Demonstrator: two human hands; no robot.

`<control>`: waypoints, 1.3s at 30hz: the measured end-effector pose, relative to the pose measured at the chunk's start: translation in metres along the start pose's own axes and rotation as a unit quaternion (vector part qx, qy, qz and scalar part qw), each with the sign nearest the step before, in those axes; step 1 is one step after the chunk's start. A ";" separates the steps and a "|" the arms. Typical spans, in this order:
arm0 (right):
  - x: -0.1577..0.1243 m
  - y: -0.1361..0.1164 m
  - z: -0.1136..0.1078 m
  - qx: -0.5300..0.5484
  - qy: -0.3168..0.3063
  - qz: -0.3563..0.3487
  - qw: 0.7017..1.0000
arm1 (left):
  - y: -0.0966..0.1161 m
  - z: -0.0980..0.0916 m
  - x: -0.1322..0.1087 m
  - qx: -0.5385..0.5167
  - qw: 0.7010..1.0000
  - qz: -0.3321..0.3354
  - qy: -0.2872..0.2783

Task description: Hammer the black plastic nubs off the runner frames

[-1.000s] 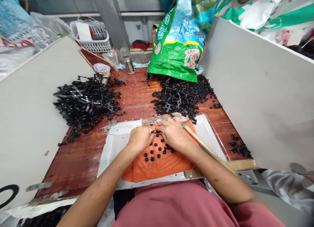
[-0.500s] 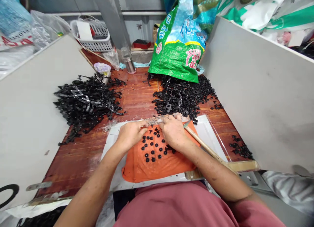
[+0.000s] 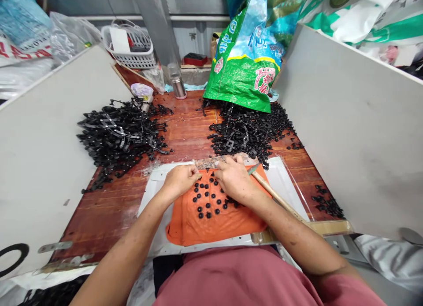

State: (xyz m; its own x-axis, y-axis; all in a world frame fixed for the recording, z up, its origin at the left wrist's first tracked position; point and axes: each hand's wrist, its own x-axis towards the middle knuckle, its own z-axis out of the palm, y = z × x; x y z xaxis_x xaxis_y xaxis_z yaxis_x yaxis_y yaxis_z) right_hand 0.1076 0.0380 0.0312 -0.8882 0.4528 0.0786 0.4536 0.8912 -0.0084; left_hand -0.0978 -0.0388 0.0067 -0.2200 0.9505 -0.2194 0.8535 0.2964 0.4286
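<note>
Small black pieces (image 3: 208,205) dot the orange cloth (image 3: 211,231), mostly from its centre towards twelve o'clock. They look light, stiff and slippery, best pinched by the rim. The left hand (image 3: 180,180) at eleven bunches its grip; the right hand (image 3: 233,176) at one curls. I cannot tell how open either is or what it holds.

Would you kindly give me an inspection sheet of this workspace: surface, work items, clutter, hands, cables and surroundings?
Surface: reddish wooden table; orange cloth over a white base.
Work items: small black pieces on the cloth.
Clutter: left black heap, right black heap, wooden-handled tool.
Hands: left hand and right hand at the cloth's far part; grips unclear.
Cables: pale loops at the white basket, perhaps a cord.
Surroundings: left panel, right panel, green bag.
</note>
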 end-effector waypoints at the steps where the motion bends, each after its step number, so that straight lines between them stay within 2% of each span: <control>1: -0.001 0.001 -0.003 0.005 -0.005 0.003 1.000 | -0.001 -0.002 0.000 0.006 1.000 0.002 0.014; 4: 0.003 0.001 -0.007 0.015 0.001 0.025 1.000 | 0.005 -0.006 0.003 0.016 0.998 0.020 0.061; 6: 0.009 0.000 -0.006 0.018 0.007 0.027 0.999 | 0.013 -0.006 0.008 0.019 0.997 0.036 0.072; 12: 0.026 -0.003 0.006 0.036 -0.036 0.019 0.999 | 0.027 -0.001 0.024 0.074 0.994 0.067 0.040; 16: 0.028 0.003 0.004 0.077 -0.051 0.065 0.994 | 0.023 -0.005 0.016 0.067 0.995 0.050 0.052; 21: 0.035 0.002 0.006 0.115 -0.075 0.081 0.987 | 0.022 -0.005 0.003 0.057 0.998 0.036 -0.015; 26: 0.037 0.006 0.004 0.100 -0.050 0.101 0.989 | 0.025 -0.002 0.002 0.116 0.993 0.027 0.012; 31: 0.011 0.033 -0.017 0.062 0.024 0.159 0.985 | 0.032 -0.010 -0.007 0.151 0.986 0.039 0.052; 35: -0.014 0.037 -0.023 0.054 0.007 0.116 0.992 | 0.043 -0.013 -0.017 0.100 0.992 0.072 0.020; 39: -0.018 0.022 -0.010 0.030 0.000 0.036 0.999 | 0.051 -0.006 -0.020 0.109 0.990 0.088 0.009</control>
State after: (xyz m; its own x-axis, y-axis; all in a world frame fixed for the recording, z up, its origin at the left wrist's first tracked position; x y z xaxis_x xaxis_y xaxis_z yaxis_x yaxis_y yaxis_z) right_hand 0.1339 0.0494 0.0397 -0.8535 0.5158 0.0748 0.5111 0.8564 -0.0732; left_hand -0.0524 -0.0422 0.0381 -0.0656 0.9876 -0.1426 0.9608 0.1012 0.2582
